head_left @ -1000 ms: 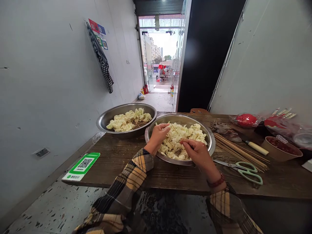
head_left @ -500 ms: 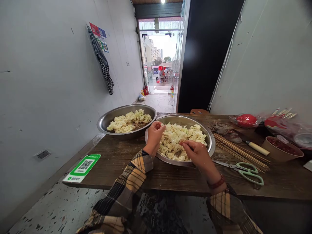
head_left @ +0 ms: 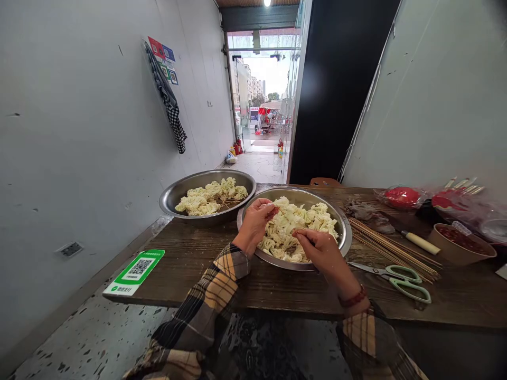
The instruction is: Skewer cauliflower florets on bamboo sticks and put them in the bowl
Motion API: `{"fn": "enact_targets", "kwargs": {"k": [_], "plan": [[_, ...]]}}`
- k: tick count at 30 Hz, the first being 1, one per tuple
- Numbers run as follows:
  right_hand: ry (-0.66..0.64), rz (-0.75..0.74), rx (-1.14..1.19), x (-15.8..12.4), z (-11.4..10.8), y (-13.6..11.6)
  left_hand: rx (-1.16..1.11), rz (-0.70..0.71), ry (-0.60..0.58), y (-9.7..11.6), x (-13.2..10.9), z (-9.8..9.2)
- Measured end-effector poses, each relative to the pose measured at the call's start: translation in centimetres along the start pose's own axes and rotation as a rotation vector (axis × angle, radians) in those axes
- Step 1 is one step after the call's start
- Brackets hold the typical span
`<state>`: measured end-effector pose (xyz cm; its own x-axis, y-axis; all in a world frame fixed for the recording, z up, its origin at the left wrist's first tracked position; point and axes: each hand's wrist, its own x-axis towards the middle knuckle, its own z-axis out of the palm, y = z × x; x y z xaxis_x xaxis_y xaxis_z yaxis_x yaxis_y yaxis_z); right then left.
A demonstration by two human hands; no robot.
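Observation:
A wide steel bowl (head_left: pixel 345 245) full of cauliflower florets (head_left: pixel 287 240) stands on the wooden table in front of me. Over its left side, my left hand (head_left: pixel 255 224) is closed, its fingertips pinching a cauliflower floret that they mostly cover. Lower and to the right, my right hand (head_left: pixel 320 250) pinches thumb against fingers above the florets. A thin bamboo skewer seems to be in that pinch, though little of it shows against the pale cauliflower. The second steel bowl (head_left: pixel 168 198), behind on the left, contains cauliflower (head_left: pixel 202 200) and several bamboo skewers (head_left: pixel 225 201).
Right of the near bowl lie loose bamboo skewers (head_left: pixel 390 248), green-handled scissors (head_left: pixel 404 277) and a knife with a pale handle (head_left: pixel 422 242). Beyond them stand a paper tub (head_left: pixel 455 250) and plastic-wrapped goods (head_left: pixel 402 197). A QR-code sign (head_left: pixel 134 272) lies at the table's left end.
My left hand's fingers have turned and shifted slightly right, over the florets. My right hand keeps its pinch in nearly the same place. The whole view has shifted a little.

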<state>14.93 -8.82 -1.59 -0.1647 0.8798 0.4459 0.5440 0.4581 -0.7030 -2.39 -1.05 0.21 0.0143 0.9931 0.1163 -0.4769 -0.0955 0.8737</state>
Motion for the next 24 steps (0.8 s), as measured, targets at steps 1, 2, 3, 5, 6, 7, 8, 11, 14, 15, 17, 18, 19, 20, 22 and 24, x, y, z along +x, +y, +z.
{"fn": "enact_targets", "kwargs": {"k": [1,2,3,5,6,7,8,11,14,15,17,18,19,20,22,24], "plan": [[0.005,0.002,-0.004,-0.01,-0.01,-0.03,0.009,0.01,-0.006,0.01,-0.04,0.06],[0.008,0.005,-0.008,-0.02,-0.03,-0.06,0.017,0.018,-0.008,0.02,-0.07,0.1],[0.013,0.008,-0.008,-0.03,-0.04,-0.08,0.024,0.025,-0.008,0.03,-0.1,0.14],[0.018,0.01,0.001,-0.06,-0.04,-0.08,0.03,0.036,-0.002,0.06,-0.16,0.18],[0.019,0.007,0.009,-0.08,-0.03,-0.06,0.029,0.039,0.006,0.07,-0.19,0.19],[0.017,0.0,0.02,-0.09,-0.01,-0.01,0.026,0.04,0.015,0.09,-0.21,0.19],[0.015,-0.006,0.027,-0.09,0.01,0.05,0.02,0.041,0.024,0.11,-0.24,0.18],[0.012,-0.01,0.026,-0.07,0.09,0.29,0.002,0.049,0.04,0.15,-0.29,0.14],[0.016,-0.008,0.028,-0.03,0.14,0.41,-0.001,0.068,0.033,0.22,-0.35,0.2],[0.017,-0.007,0.029,-0.03,0.13,0.39,0.007,0.075,0.03,0.26,-0.38,0.25],[0.014,0.001,0.02,-0.02,0.09,0.31,0.038,0.098,0.027,0.33,-0.45,0.37],[0.012,0.004,0.014,-0.03,0.06,0.26,0.06,0.113,0.027,0.36,-0.47,0.44],[0.011,0.005,0.012,-0.03,0.03,0.22,0.081,0.13,0.024,0.38,-0.48,0.49],[0.011,0.003,0.013,-0.04,0.01,0.2,0.101,0.147,0.02,0.38,-0.48,0.52],[0.013,0.0,0.018,-0.05,0.01,0.2,0.131,0.18,0.007,0.33,-0.42,0.51],[0.014,0.004,0.017,-0.08,0.03,0.23,0.168,0.21,-0.007,0.22,-0.3,0.39]]}}
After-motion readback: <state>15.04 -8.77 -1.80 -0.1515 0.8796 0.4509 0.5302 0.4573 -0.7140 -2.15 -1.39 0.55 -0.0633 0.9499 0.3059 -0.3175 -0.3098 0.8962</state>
